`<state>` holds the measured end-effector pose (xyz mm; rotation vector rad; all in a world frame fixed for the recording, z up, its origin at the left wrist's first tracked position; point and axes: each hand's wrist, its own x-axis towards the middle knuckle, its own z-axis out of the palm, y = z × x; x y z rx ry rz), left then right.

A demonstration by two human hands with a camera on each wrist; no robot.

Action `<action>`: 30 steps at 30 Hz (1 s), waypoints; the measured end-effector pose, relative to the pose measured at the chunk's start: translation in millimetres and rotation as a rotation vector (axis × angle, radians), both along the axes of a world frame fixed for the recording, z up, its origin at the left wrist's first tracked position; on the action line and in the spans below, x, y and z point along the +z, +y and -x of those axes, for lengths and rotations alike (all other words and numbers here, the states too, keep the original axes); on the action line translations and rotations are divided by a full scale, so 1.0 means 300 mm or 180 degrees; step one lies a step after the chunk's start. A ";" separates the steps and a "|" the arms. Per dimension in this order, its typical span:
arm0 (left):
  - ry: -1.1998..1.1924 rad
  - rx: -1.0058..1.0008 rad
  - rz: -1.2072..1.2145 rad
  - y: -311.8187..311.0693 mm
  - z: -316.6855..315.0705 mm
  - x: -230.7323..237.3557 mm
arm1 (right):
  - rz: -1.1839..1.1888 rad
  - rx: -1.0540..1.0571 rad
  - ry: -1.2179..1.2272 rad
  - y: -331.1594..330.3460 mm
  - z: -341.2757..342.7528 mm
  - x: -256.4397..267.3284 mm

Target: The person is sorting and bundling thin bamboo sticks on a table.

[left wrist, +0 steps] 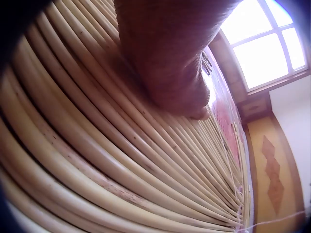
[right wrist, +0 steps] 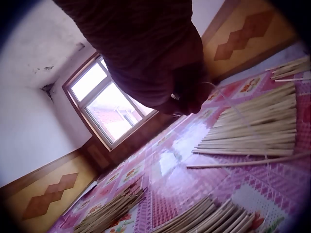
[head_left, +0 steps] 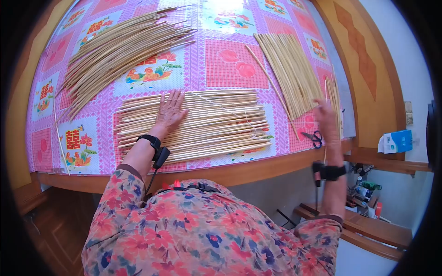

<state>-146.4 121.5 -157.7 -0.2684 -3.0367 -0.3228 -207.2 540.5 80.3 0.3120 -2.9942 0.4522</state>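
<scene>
The left hand (head_left: pixel 171 110) lies flat, fingers spread, on a row of pale sticks (head_left: pixel 216 133) in the head view. Close up in the left wrist view, the left hand (left wrist: pixel 170 63) rests across the sticks (left wrist: pixel 112 160). A thin white string (head_left: pixel 225 108) runs over the row, with a loose loop near its right end. The right hand (head_left: pixel 326 120) is raised at the right, blurred, beside a flatter stick mat (head_left: pixel 292 76). In the right wrist view the right hand (right wrist: pixel 165 73) has curled fingers pinching the string (right wrist: pixel 233 99); a small shiny spot shows there.
Dark scissors (head_left: pixel 315 139) lie by the table's front right edge. A large stick pile (head_left: pixel 124 50) covers the back left, and more sticks (head_left: pixel 333 99) lie at the far right. Single sticks lie apart on the patterned cloth (head_left: pixel 193 60). A blue-white packet (head_left: pixel 397 141) is beyond the table.
</scene>
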 end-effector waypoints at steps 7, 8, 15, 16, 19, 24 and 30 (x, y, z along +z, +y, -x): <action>-0.0183 0.0063 0.0128 0.007 0.001 0.020 | 0.0433 0.0288 -0.0509 -0.264 -0.134 -0.558; -0.0219 0.0072 0.0148 0.008 0.000 0.022 | 0.0269 0.0128 -0.0567 -0.281 -0.139 -0.581; -0.0124 0.0048 0.0176 0.009 0.000 0.028 | 0.0281 0.0219 -0.0510 -0.290 -0.101 -0.640; -0.0127 0.0038 0.0197 0.011 0.001 0.030 | 0.0231 0.0409 -0.0421 -0.291 -0.099 -0.638; -0.0220 0.0068 0.0236 0.015 0.001 0.039 | 0.0254 0.0688 -0.0196 -0.285 -0.083 -0.680; -0.0258 0.0091 0.0231 0.016 0.005 0.041 | 0.0269 0.0653 -0.0138 -0.237 -0.035 -0.669; -0.0318 0.0087 0.0199 0.018 0.005 0.049 | -0.0430 0.1017 0.0313 -0.110 0.092 -0.639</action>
